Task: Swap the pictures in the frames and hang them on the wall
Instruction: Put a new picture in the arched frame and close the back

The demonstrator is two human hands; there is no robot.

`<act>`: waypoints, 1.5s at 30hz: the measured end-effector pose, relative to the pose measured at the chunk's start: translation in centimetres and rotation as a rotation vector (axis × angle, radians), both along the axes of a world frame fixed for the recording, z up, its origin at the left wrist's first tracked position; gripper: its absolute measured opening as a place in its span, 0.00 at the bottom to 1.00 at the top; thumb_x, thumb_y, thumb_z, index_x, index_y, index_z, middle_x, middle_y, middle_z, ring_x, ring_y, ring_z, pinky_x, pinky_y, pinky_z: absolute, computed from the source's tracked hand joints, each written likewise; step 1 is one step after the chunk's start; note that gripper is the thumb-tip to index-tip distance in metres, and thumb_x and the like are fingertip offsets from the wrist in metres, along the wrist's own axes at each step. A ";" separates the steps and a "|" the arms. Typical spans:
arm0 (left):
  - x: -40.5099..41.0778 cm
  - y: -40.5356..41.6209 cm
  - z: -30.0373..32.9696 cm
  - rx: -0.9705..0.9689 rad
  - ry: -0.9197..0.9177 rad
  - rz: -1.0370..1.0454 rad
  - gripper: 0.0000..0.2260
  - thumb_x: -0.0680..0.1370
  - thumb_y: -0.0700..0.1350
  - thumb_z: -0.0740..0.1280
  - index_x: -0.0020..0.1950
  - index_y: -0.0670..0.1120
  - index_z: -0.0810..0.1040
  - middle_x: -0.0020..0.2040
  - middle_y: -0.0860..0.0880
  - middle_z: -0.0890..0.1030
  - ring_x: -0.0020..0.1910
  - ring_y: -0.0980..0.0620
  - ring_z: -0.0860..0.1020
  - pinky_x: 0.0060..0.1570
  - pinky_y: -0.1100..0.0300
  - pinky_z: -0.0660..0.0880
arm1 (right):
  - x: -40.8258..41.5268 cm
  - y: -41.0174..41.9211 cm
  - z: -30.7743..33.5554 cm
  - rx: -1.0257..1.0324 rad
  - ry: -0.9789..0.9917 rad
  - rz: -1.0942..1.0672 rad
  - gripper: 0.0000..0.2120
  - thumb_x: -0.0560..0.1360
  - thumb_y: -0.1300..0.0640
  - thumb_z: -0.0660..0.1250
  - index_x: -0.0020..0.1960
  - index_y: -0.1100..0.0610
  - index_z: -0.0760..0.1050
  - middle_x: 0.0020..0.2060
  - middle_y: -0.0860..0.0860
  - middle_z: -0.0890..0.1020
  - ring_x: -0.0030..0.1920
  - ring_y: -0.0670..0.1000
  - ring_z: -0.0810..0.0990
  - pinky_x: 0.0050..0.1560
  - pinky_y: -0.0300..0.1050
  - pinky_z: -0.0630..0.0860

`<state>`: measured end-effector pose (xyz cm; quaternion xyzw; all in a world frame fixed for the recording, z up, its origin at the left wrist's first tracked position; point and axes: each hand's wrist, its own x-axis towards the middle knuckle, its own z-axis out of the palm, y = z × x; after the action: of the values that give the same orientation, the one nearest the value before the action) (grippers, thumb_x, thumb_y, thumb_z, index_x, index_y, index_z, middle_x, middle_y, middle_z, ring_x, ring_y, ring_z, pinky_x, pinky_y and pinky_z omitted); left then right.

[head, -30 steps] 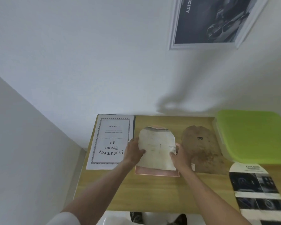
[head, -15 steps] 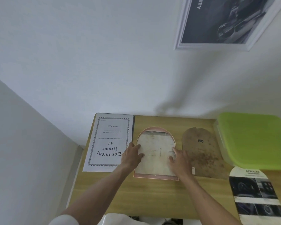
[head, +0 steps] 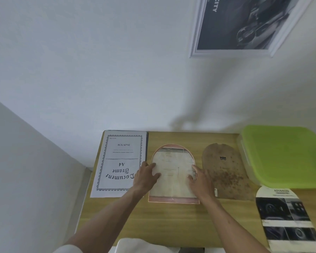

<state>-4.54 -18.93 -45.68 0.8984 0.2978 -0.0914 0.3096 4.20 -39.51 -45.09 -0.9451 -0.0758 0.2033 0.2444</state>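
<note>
An arch-shaped pink frame (head: 173,201) lies face down in the middle of the wooden table (head: 171,225). A pale arch-shaped sheet (head: 173,176) lies inside it. My left hand (head: 146,177) presses the sheet's left edge with straight fingers. My right hand (head: 201,181) presses its right edge the same way. The frame's brown arched backing board (head: 224,172) lies to the right. A rectangular frame with an "A4 Document Frame" insert (head: 119,163) lies to the left. A white-framed dark car picture (head: 241,24) hangs on the wall above.
A box with a green lid (head: 283,156) stands at the table's back right. An arch-shaped car printout (head: 286,220) lies at the front right. The white wall runs along the table's far edge; a wall corner lies to the left.
The pale sheet was held raised above the frame; both hands have lowered it flat into the frame and now press on it.
</note>
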 end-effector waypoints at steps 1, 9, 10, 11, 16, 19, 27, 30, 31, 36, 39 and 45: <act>0.0 -0.1 0.2 0.041 -0.022 0.012 0.25 0.77 0.57 0.66 0.72 0.49 0.71 0.63 0.47 0.72 0.55 0.46 0.79 0.55 0.50 0.77 | 0.1 -0.3 0.2 0.014 -0.029 -0.011 0.24 0.79 0.49 0.63 0.74 0.49 0.68 0.64 0.54 0.71 0.65 0.55 0.71 0.60 0.48 0.70; 3.2 -6.1 3.1 0.096 -0.305 0.096 0.18 0.78 0.54 0.67 0.63 0.45 0.79 0.55 0.49 0.77 0.43 0.51 0.77 0.39 0.61 0.70 | 2.7 -6.8 1.6 -0.095 -0.159 -0.143 0.23 0.79 0.46 0.63 0.72 0.52 0.69 0.65 0.55 0.71 0.63 0.55 0.73 0.58 0.49 0.73; 3.9 -7.6 3.2 0.040 -0.311 0.069 0.19 0.78 0.54 0.67 0.64 0.45 0.78 0.56 0.49 0.77 0.45 0.51 0.78 0.40 0.60 0.72 | 3.0 -8.1 1.7 -0.128 -0.157 -0.162 0.24 0.79 0.46 0.62 0.72 0.53 0.68 0.66 0.56 0.71 0.64 0.56 0.73 0.60 0.50 0.72; 4.6 -9.4 3.3 -0.017 -0.296 0.040 0.19 0.78 0.54 0.66 0.65 0.46 0.77 0.58 0.49 0.76 0.46 0.51 0.78 0.42 0.58 0.75 | 3.4 -9.4 1.7 -0.164 -0.148 -0.176 0.24 0.79 0.46 0.62 0.73 0.55 0.68 0.67 0.57 0.71 0.65 0.58 0.72 0.62 0.51 0.72; 8.0 -17.6 3.2 -0.246 -0.108 -0.051 0.21 0.75 0.55 0.67 0.66 0.48 0.77 0.60 0.48 0.74 0.55 0.45 0.78 0.56 0.53 0.76 | 4.6 -15.0 1.3 -0.268 -0.010 -0.241 0.31 0.76 0.43 0.66 0.72 0.59 0.65 0.66 0.61 0.71 0.65 0.62 0.71 0.62 0.55 0.74; 9.4 -20.8 2.4 -0.226 0.040 -0.020 0.21 0.75 0.51 0.65 0.66 0.46 0.75 0.62 0.44 0.72 0.59 0.41 0.75 0.57 0.51 0.75 | 5.0 -16.9 1.0 -0.276 0.037 -0.211 0.33 0.76 0.43 0.68 0.73 0.60 0.63 0.68 0.62 0.70 0.68 0.62 0.69 0.65 0.56 0.72; 11.3 -22.1 1.9 -0.392 0.081 0.338 0.23 0.66 0.50 0.66 0.59 0.42 0.75 0.55 0.43 0.77 0.51 0.42 0.78 0.50 0.47 0.80 | 6.3 -18.2 0.3 -0.175 0.155 -0.255 0.32 0.75 0.50 0.72 0.73 0.60 0.63 0.69 0.62 0.68 0.68 0.62 0.68 0.66 0.55 0.71; 11.6 -21.1 1.4 -0.402 0.017 0.426 0.26 0.61 0.51 0.66 0.57 0.42 0.78 0.53 0.44 0.79 0.48 0.43 0.80 0.46 0.50 0.81 | 7.1 -18.5 -0.1 -0.100 0.212 -0.314 0.33 0.72 0.50 0.73 0.72 0.59 0.67 0.68 0.60 0.73 0.68 0.62 0.70 0.66 0.56 0.72; 11.6 -21.0 2.3 -0.389 -0.021 0.425 0.27 0.60 0.50 0.65 0.56 0.41 0.79 0.53 0.43 0.79 0.47 0.43 0.80 0.43 0.52 0.81 | 7.2 -18.4 -0.1 -0.062 0.234 -0.333 0.33 0.70 0.49 0.73 0.71 0.59 0.68 0.66 0.59 0.75 0.66 0.62 0.72 0.65 0.56 0.73; 11.0 -18.7 4.9 -0.313 -0.121 0.395 0.18 0.68 0.37 0.65 0.56 0.40 0.83 0.51 0.43 0.82 0.44 0.45 0.81 0.44 0.53 0.82 | 6.9 -17.5 0.3 0.155 0.358 -0.320 0.39 0.67 0.50 0.73 0.74 0.58 0.63 0.63 0.56 0.77 0.51 0.54 0.81 0.51 0.48 0.78; 9.4 -16.2 5.6 -0.318 -0.138 0.403 0.19 0.70 0.34 0.66 0.59 0.43 0.82 0.47 0.45 0.83 0.42 0.46 0.82 0.39 0.54 0.83 | 6.7 -16.3 0.9 0.274 0.353 -0.256 0.32 0.71 0.56 0.74 0.71 0.57 0.66 0.55 0.52 0.79 0.38 0.44 0.80 0.33 0.38 0.73; 5.1 -10.6 6.6 -0.263 -0.157 0.330 0.22 0.70 0.36 0.68 0.62 0.53 0.81 0.33 0.52 0.82 0.34 0.54 0.82 0.31 0.61 0.76 | 6.0 -11.9 2.2 0.340 0.305 -0.119 0.22 0.73 0.58 0.73 0.64 0.56 0.69 0.55 0.51 0.79 0.42 0.44 0.78 0.32 0.33 0.71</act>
<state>0.53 -29.49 -39.11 0.7936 0.4013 -0.0072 0.4572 10.18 -51.38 -42.94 -0.8515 -0.0152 0.3132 0.4202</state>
